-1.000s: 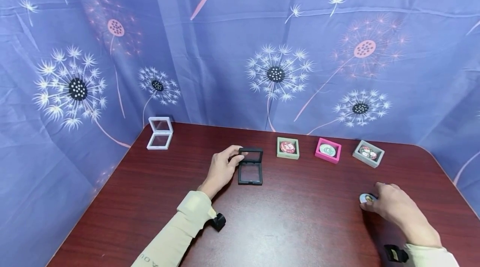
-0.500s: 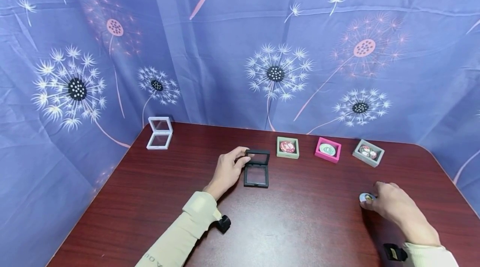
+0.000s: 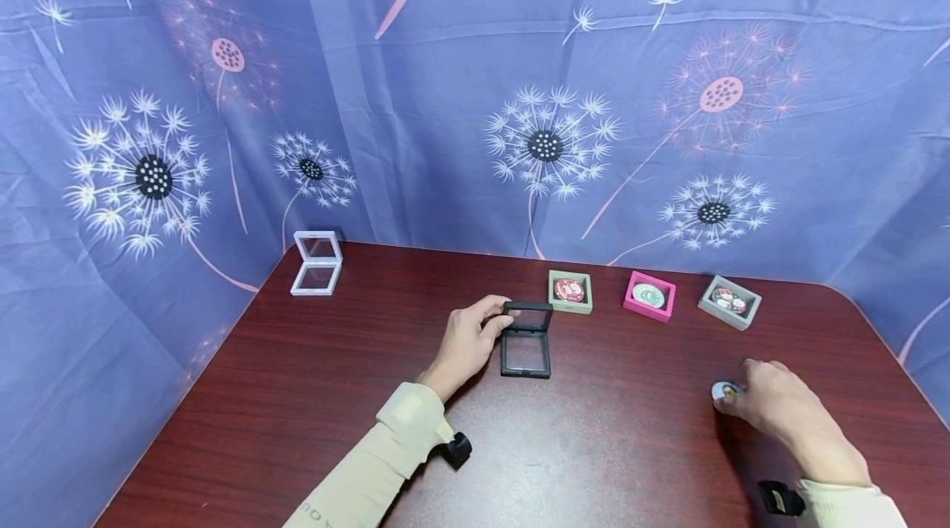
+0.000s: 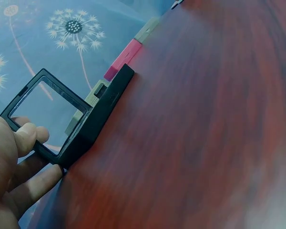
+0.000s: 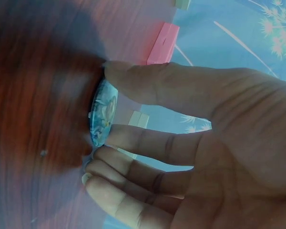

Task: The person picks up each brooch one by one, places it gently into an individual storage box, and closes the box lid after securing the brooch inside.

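My left hand [image 3: 466, 344] pinches the raised lid of a black, hinged display case [image 3: 526, 353] by its left side. The case stands unfolded on the table, with clear film in both halves. In the left wrist view, thumb and fingers hold the lid's frame [image 4: 25, 93], while the lower half lies on the wood. Off to the right, my right hand [image 3: 785, 412] grips a round badge [image 3: 726, 391] between thumb and fingers. Seen from the right wrist, the badge [image 5: 104, 113] is low at the tabletop, its picture partly visible; its underside is hidden.
A white case [image 3: 315, 279] stands unfolded at the table's back left. Along the back right sit a green case [image 3: 570, 308], a pink case [image 3: 647, 313] and a grey case [image 3: 718, 322], each showing a round badge. A patterned curtain [image 3: 445, 99] hangs behind the table [image 3: 586, 445].
My left hand has slid the black case to the right and slightly nearer the front. The right hand and its badge have stayed in nearly the same place.
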A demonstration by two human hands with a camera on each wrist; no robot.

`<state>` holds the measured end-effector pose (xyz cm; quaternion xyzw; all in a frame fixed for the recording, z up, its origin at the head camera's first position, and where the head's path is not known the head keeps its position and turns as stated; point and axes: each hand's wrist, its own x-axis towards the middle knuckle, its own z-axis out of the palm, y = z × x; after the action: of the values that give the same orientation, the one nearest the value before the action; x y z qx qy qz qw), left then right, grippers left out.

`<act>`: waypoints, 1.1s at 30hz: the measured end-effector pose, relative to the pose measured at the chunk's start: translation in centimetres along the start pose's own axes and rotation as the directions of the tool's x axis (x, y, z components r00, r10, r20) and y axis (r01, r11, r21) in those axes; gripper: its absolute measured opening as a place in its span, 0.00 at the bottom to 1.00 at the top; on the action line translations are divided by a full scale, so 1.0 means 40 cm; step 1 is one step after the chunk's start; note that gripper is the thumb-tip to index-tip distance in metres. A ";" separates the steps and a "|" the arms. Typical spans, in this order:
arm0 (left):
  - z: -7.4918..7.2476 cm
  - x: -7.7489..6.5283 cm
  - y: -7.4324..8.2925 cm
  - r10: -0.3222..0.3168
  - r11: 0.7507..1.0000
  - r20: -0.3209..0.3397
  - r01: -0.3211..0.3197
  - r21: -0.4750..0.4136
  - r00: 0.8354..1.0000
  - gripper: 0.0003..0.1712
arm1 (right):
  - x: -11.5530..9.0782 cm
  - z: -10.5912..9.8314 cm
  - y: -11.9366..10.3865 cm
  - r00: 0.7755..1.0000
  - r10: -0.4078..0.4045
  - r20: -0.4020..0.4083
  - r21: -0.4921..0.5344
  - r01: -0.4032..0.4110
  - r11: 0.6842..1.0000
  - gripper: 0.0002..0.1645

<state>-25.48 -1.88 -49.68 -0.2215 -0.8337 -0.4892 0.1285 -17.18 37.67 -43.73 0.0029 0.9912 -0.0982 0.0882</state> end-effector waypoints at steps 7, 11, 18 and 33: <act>0.019 0.000 0.015 0.006 1.000 0.004 -0.006 0.001 1.000 0.10 | -0.006 -0.002 -0.013 1.000 0.011 0.004 -0.018 -0.011 1.000 0.31; 0.031 0.001 0.020 0.008 1.000 -0.001 -0.008 -0.012 1.000 0.10 | -0.006 -0.001 -0.021 1.000 0.027 -0.001 -0.026 -0.027 0.999 0.31; 0.051 -0.001 0.027 0.011 1.000 0.001 -0.011 -0.021 1.000 0.10 | -0.003 0.007 -0.021 1.000 0.023 -0.020 -0.031 -0.023 0.999 0.30; 0.056 -0.007 0.040 0.006 1.000 0.020 -0.006 -0.016 1.000 0.11 | 0.002 0.004 -0.015 1.000 0.020 -0.003 -0.021 -0.020 1.000 0.33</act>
<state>-24.43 0.68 -49.69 -0.2299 -0.8303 -0.4932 0.1200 -17.23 37.07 -43.78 0.0119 0.9922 -0.0869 0.0880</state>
